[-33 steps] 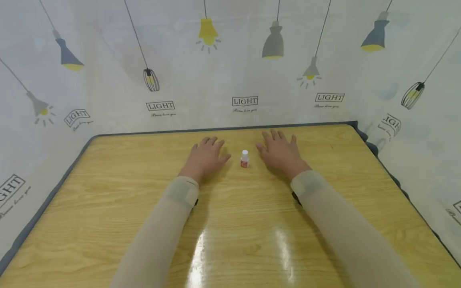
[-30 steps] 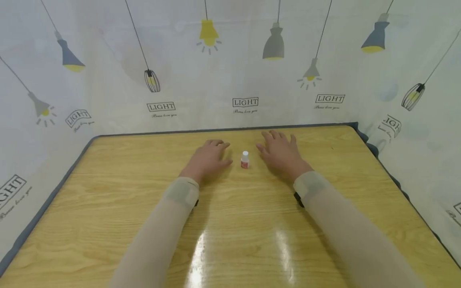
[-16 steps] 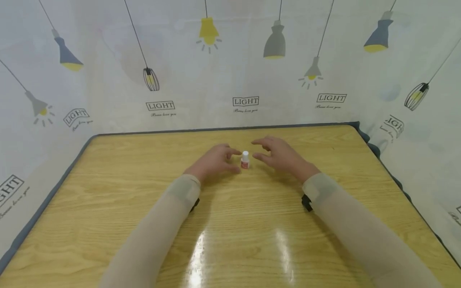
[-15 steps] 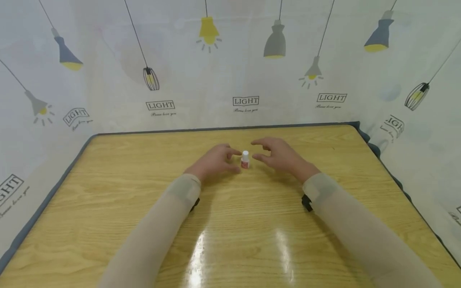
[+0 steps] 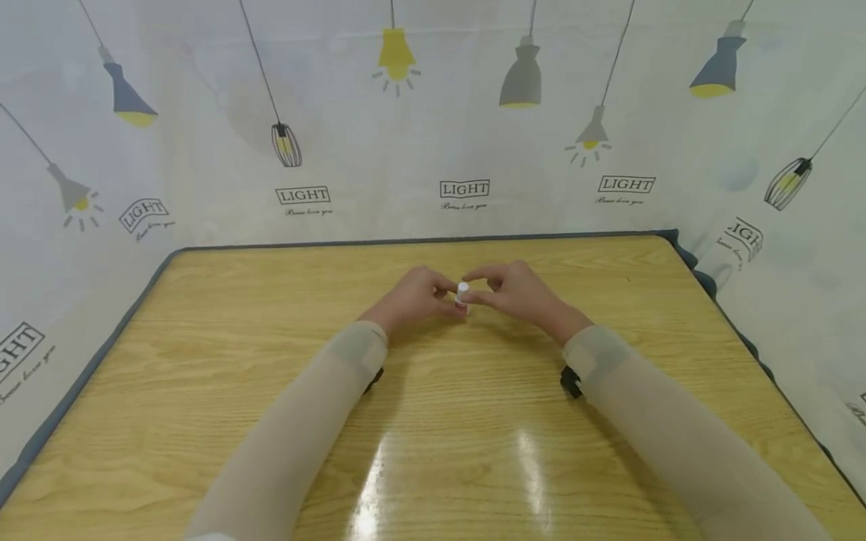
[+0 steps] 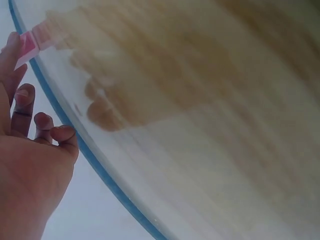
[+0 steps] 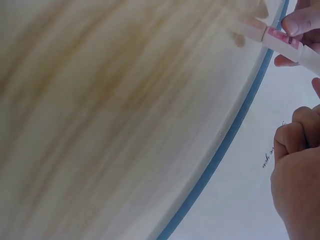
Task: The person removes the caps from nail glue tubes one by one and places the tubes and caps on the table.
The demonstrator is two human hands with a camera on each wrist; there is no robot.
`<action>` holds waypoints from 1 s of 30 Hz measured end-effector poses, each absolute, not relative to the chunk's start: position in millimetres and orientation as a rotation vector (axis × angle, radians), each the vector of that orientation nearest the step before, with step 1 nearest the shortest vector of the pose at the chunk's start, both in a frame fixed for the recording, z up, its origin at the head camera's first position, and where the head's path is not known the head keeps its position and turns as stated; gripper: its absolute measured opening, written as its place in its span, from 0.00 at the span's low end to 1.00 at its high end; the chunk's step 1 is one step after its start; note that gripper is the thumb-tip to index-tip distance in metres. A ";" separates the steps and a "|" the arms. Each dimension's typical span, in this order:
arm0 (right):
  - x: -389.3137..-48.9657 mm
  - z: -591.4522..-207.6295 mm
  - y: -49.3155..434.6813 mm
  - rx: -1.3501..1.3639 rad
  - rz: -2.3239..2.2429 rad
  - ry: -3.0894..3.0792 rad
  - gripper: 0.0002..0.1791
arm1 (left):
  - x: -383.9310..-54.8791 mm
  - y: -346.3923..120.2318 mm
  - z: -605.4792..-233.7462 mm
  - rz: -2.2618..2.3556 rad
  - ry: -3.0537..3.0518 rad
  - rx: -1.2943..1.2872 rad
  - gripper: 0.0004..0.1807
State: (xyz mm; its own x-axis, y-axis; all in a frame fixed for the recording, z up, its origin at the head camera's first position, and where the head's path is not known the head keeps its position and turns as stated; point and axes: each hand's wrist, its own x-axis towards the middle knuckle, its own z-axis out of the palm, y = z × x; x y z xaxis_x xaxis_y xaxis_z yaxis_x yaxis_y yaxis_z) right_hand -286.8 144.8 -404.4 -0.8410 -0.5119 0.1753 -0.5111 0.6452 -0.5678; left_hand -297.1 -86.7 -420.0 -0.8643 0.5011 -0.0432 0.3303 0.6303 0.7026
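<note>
A small white bottle point(image 5: 461, 306) with a red-and-white label stands upright on the wooden table point(image 5: 433, 421), between both hands in the head view. My left hand point(image 5: 416, 297) pinches its body from the left, thumb on the near side. From the right, thumb and forefinger of my right hand point(image 5: 524, 297) come round the white cap point(image 5: 463, 287). The right wrist view shows the bottle's label point(image 7: 281, 44) under the left thumb, while the right fingertips lie mostly outside that frame. In the left wrist view, the remaining fingers point(image 6: 45, 122) of the left hand are bent.
A dark blue edge point(image 5: 325, 244) runs along the back of the table. Behind it hangs a pale cloth point(image 5: 379, 165) printed with lamps and the word LIGHT. Glossy reflections lie on the near tabletop.
Both hands have moved inward to the bottle. The left hand has taken hold of its body, and the right thumb and forefinger have closed in on the cap. The bottle stays about where it was.
</note>
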 end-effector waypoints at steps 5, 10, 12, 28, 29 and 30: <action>-286.7 -404.4 139.9 -0.854 -1.024 2.827 0.23 | -299.1 -84.4 -423.8 1.072 2.584 0.661 0.10; -286.5 -404.9 134.9 -0.834 -1.068 2.829 0.20 | -299.7 -83.8 -424.4 1.043 2.603 0.642 0.11; -287.0 -405.6 133.0 -0.829 -1.072 2.844 0.18 | -299.1 -84.1 -424.0 1.039 2.611 0.634 0.12; -291.0 -406.6 128.4 -0.817 -1.156 2.831 0.13 | -297.3 -84.2 -421.8 0.870 2.718 0.616 0.18; -291.6 -405.9 128.7 -0.823 -1.147 2.826 0.13 | -297.5 -84.2 -422.0 0.872 2.713 0.615 0.18; -291.8 -404.8 128.7 -0.828 -1.138 2.817 0.13 | -297.7 -84.2 -422.3 0.876 2.705 0.613 0.18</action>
